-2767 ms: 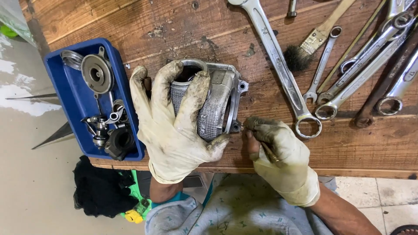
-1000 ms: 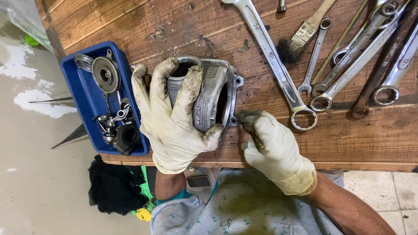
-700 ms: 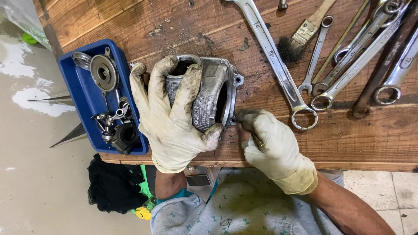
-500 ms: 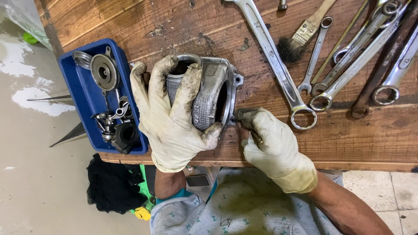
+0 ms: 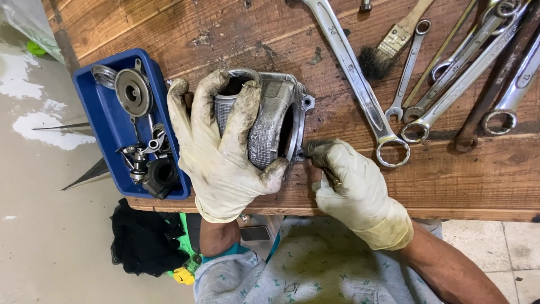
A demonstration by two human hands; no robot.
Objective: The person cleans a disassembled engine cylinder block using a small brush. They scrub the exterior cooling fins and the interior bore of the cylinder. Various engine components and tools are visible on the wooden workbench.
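at the near edge of the worktop (image 5: 450,180) the left hand (image 5: 222,163), in a soiled pale glove, is clamped over a finned grey metal engine casting (image 5: 270,126), fingers spread across its ribbed side and thumb hooked under the lower flange, pinning it down on the wood. just to its right the right hand (image 5: 354,188) is closed with fingertips pinched together at the lower corner ear of the casting's flange; something small seems to be held there, but it is too hidden to name. judging from this, the step in hand is work on that corner fixing point, with the casting steadied against turning. the next move likely calls for a firm left-hand hold and fine fingertip control at the ear. left of the casting lies a blue tray (image 5: 98,129) of small parts; farther right lie several spanners (image 5: 360,90) and a bristle brush (image 5: 388,50).
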